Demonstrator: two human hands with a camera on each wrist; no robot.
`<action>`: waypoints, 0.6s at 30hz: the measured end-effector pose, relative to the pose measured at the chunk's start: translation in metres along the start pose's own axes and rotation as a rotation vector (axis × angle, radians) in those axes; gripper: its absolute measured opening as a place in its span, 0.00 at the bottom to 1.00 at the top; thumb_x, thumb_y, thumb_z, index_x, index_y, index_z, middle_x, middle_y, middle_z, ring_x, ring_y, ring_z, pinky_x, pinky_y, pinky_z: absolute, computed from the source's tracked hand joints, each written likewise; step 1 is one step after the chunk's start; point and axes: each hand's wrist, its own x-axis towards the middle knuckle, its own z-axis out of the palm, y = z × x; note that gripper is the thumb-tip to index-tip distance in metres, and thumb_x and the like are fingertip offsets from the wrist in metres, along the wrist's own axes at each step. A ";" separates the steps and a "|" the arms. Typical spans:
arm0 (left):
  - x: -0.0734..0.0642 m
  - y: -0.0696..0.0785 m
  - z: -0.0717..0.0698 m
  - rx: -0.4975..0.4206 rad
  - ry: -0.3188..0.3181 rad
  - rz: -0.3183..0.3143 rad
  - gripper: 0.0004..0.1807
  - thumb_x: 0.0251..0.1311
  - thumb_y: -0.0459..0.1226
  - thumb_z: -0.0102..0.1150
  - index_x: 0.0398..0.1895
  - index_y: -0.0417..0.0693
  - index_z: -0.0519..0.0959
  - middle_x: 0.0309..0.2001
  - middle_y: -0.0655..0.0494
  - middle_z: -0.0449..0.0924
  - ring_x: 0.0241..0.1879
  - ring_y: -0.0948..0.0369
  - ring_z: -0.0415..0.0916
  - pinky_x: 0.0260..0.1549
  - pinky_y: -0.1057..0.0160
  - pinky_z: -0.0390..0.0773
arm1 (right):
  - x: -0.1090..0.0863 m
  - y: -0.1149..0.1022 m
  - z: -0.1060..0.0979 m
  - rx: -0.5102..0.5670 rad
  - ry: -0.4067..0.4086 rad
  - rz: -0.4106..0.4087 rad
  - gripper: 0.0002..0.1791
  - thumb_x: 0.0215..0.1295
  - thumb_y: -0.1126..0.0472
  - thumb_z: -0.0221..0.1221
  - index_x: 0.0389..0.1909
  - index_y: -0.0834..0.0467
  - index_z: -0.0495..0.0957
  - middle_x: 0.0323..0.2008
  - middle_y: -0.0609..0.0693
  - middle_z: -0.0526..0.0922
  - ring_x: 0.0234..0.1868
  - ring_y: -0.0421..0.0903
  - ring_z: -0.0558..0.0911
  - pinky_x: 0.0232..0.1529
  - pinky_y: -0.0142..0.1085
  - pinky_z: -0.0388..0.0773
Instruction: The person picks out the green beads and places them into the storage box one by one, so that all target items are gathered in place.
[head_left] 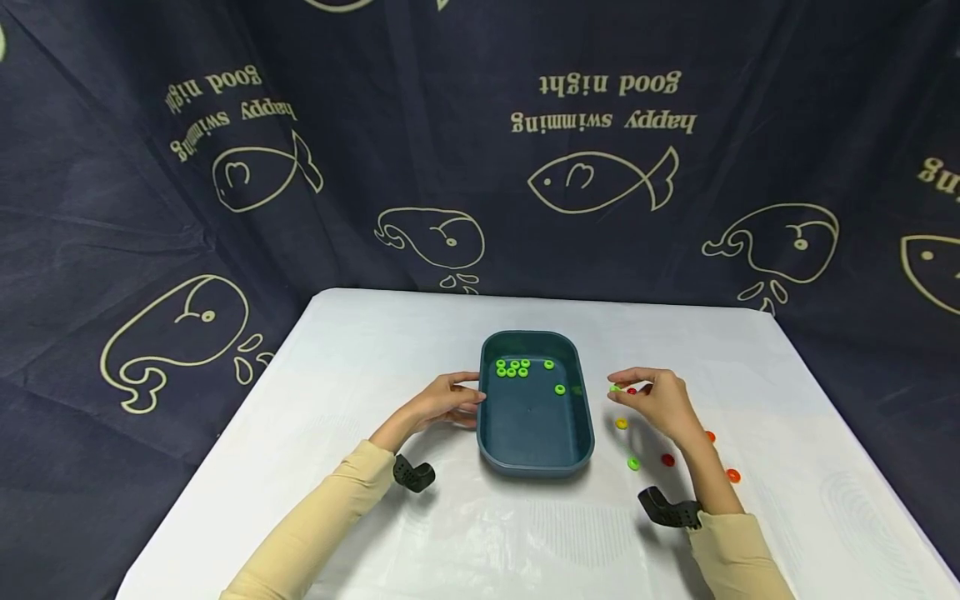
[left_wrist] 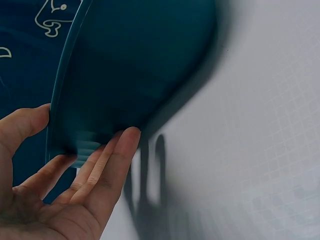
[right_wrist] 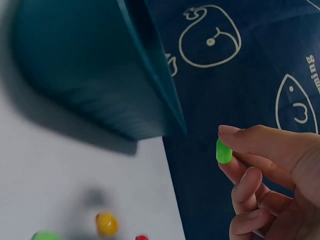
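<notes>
A dark teal plastic bin stands on the white table with several small green rings inside, most grouped near its far left corner. My left hand grips the bin's left side, thumb at the rim and fingers against the outer wall. To the right of the bin, my right hand pinches one green ring between thumb and index finger, held above the table. Its other fingers are curled in.
Right of the bin lie a yellow ring, a green ring, red rings and an orange-red ring. A dark curtain with fish and whale drawings hangs behind the white table.
</notes>
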 end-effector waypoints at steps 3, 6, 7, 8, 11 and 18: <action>0.000 0.001 0.000 -0.004 0.011 -0.011 0.33 0.60 0.35 0.57 0.69 0.43 0.60 0.53 0.38 0.74 0.38 0.59 0.80 0.44 0.53 0.85 | 0.010 -0.007 0.002 0.015 -0.013 -0.005 0.12 0.51 0.62 0.69 0.38 0.59 0.85 0.37 0.57 0.87 0.20 0.35 0.74 0.21 0.26 0.74; 0.000 0.000 0.001 -0.002 0.011 -0.011 0.33 0.60 0.35 0.56 0.69 0.43 0.60 0.53 0.38 0.73 0.38 0.59 0.80 0.44 0.53 0.85 | 0.020 -0.014 0.006 0.029 -0.028 -0.019 0.12 0.51 0.62 0.68 0.38 0.59 0.85 0.37 0.58 0.87 0.20 0.36 0.74 0.20 0.26 0.74; 0.000 0.000 0.001 -0.001 0.011 -0.011 0.33 0.60 0.36 0.56 0.69 0.43 0.60 0.53 0.38 0.73 0.38 0.59 0.80 0.44 0.53 0.85 | 0.023 -0.016 0.007 0.034 -0.033 -0.027 0.12 0.51 0.62 0.68 0.38 0.59 0.85 0.37 0.58 0.86 0.20 0.37 0.74 0.20 0.26 0.74; 0.000 0.000 0.001 0.002 0.008 -0.009 0.33 0.61 0.36 0.56 0.69 0.43 0.60 0.54 0.37 0.73 0.38 0.59 0.80 0.44 0.52 0.85 | 0.026 -0.018 0.009 0.040 -0.038 -0.034 0.12 0.51 0.62 0.68 0.38 0.60 0.85 0.37 0.58 0.86 0.20 0.37 0.74 0.21 0.27 0.74; 0.000 0.000 0.000 0.003 0.006 -0.006 0.33 0.61 0.36 0.56 0.69 0.42 0.59 0.54 0.37 0.73 0.39 0.58 0.80 0.45 0.52 0.85 | 0.036 -0.023 0.013 0.055 -0.051 -0.047 0.13 0.52 0.62 0.68 0.39 0.61 0.85 0.37 0.59 0.86 0.20 0.39 0.75 0.20 0.27 0.74; 0.001 0.000 0.000 -0.006 0.015 -0.012 0.33 0.60 0.36 0.57 0.69 0.44 0.60 0.53 0.38 0.73 0.39 0.58 0.80 0.44 0.53 0.85 | 0.058 -0.029 0.024 0.069 -0.071 -0.051 0.14 0.53 0.62 0.67 0.41 0.62 0.84 0.39 0.59 0.86 0.24 0.43 0.76 0.24 0.28 0.75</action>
